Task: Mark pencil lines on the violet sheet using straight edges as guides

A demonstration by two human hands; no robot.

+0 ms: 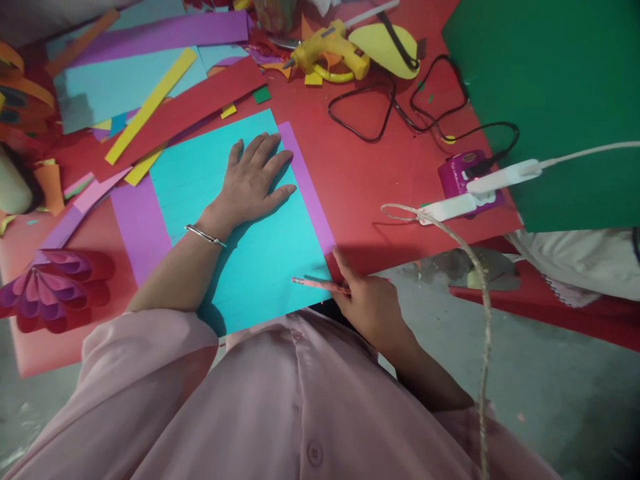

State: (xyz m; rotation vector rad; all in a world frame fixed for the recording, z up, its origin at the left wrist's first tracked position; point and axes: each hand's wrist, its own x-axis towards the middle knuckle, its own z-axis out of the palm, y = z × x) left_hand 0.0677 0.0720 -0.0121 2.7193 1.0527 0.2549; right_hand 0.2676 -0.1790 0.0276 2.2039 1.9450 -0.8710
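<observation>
Turquoise sheet (260, 257): is lying flat beneath the left hand (257, 180), its near right corner reaching the right hand (370, 303).
Paper flower (47, 287): is resting well to the left of the left hand, its pink and purple loops fanning out.
Purple sheet (143, 227): is showing from under the turquoise one, along the edges to the left and right of the left hand.
Yellow strip (150, 107) and red strip (200, 110): are lying among paper scraps, ahead of the left hand and to its left.
Left hand: is resting palm down, fingers spread and straight, gripping nothing; a silver bracelet (205, 235) is circling its wrist.
Pink pencil (313, 285): is poking leftward from the right hand, over the turquoise sheet.
Glue gun (333, 50): is lying yellow and sideways, beyond both hands.
Right hand: is closing around the pencil, index finger extending along the purple edge.
Purple box (465, 163): is sitting beyond the right hand, to its right, beside white plugs (505, 177).
Green sheet (555, 120): is spreading farthest right, well beyond the right hand.
</observation>
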